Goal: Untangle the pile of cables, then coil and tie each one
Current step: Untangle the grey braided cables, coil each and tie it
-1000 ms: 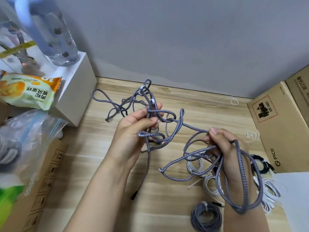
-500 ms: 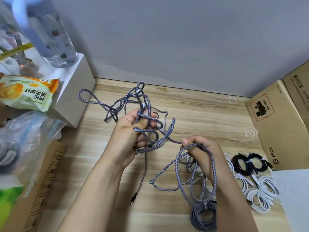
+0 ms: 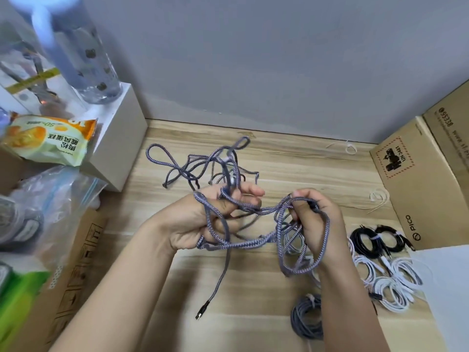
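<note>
two hands deep in this mess. from the head view, my left hand (image 3: 203, 222) has its fingers curled round a clump of the grey braided cable (image 3: 243, 243), with strands looped over the thumb side and more loops standing up behind toward the wall. my right hand (image 3: 316, 224) pinches another bunch of the same cable, and a big loop hangs round the back of that hand. a short run of cable stretches between the two hands. one end dangles down, its plug (image 3: 203, 309) just above or on the wooden table (image 3: 291, 168), can't tell which.

what worries me: if i pull my hands apart now, i reckon the crossings near my left fingers cinch into a proper knot. the loop round my right hand could also snag when i try to slide out.

room-wise, there's bare wood in front of my hands up to the wall. the right side is crowded: tied black coils (image 3: 378, 241) and white coils (image 3: 388, 283) sit near the cardboard box (image 3: 418, 179), and a tied grey coil (image 3: 305, 318) lies near my right forearm. a white box (image 3: 119, 138) and a plastic bag (image 3: 50, 199) hem in the left.
</note>
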